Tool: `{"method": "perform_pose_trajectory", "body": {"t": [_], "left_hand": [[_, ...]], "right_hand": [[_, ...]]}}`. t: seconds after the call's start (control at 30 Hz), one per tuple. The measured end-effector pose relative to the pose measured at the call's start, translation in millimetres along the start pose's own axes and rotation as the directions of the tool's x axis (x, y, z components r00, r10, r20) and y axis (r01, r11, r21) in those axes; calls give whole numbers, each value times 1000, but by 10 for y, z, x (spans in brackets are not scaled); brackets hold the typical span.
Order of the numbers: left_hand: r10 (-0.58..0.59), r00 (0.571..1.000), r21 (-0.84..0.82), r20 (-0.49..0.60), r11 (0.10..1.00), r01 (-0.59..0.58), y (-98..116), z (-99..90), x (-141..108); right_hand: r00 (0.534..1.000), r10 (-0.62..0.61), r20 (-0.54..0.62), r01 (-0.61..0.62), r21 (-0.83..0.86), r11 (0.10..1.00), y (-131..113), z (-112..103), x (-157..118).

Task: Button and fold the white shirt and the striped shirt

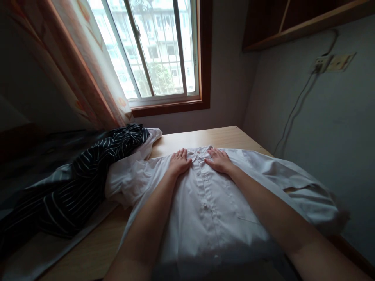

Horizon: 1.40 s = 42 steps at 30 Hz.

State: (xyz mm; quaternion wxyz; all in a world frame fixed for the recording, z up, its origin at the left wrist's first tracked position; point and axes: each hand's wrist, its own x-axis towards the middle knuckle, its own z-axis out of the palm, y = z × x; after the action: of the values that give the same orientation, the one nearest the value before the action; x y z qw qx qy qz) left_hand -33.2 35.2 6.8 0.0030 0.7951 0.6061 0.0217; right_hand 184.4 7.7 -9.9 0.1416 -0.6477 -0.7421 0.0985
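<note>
A white button-front shirt (205, 199) lies spread on a light wooden table (205, 137), its collar end toward the window and its sleeves out to both sides. My left hand (180, 161) rests flat on the shirt just left of the collar, fingers spread. On the other side of the collar, my right hand (219, 159) lies palm down on the fabric with its fingers apart. The button strip runs down between my two forearms.
Black striped clothing (79, 191) is heaped at the left, with more white cloth (154, 134) beside it. A curtain (84, 66) hangs by the window (158, 50). On the right wall are a socket (322, 63) with a cord and a wooden shelf (310, 27).
</note>
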Motion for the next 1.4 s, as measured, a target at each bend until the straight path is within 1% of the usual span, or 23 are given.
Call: {"method": "perform_pose_trajectory", "body": {"t": [0.13,0.2,0.27,0.33,0.4,0.43,0.6,0.73,0.83,0.9,1.0,1.17,1.23,1.33,1.4], "left_hand": [[-5,998,-13,58,1000,6,1,-25,25],[-13,999,-35,39,999,14,7,-16,31],[-26,1000,-48,-13,999,25,14,8,30],[-33,998,-45,-53,999,31,19,36,26],[-31,998,-38,-60,999,29,21,58,22],[-27,998,-35,-60,999,25,21,66,20],[-22,996,-25,-82,999,20,22,77,25],[-30,998,-36,-50,999,28,37,60,11],[-46,998,-49,-35,998,44,66,35,-65],[-50,998,-57,-26,997,49,90,20,-158],[-61,998,-59,-14,996,60,129,10,-338],[-102,995,-71,13,992,103,196,7,-599],[-102,995,-80,17,991,103,227,-4,-636],[-114,993,-85,36,990,117,283,-19,-617],[-111,994,-71,12,991,112,316,-19,-591]], "right_hand": [[997,60,46,-61,9,998,-1,-83,139],[995,85,51,-85,-8,996,-25,-101,205],[997,82,-8,-82,-62,995,-57,-72,246],[993,59,-101,-71,-122,990,-80,-4,264],[986,47,-160,-70,-143,987,-79,71,273],[984,47,-169,-71,-139,988,-70,102,279],[989,49,-137,-62,-93,994,-8,154,320],[996,64,-63,-69,-75,995,-9,123,322],[999,51,-1,-51,-92,994,-31,99,279],[999,50,18,-48,-105,993,-53,92,217],[999,39,19,-36,-119,992,-91,99,67],[1000,-10,-16,7,-149,989,-141,116,-230],[1000,-19,-17,16,-156,988,-157,107,-294],[1000,-10,1,10,-158,987,-189,86,-299],[1000,15,-6,-16,-151,988,-207,84,-271]]}}
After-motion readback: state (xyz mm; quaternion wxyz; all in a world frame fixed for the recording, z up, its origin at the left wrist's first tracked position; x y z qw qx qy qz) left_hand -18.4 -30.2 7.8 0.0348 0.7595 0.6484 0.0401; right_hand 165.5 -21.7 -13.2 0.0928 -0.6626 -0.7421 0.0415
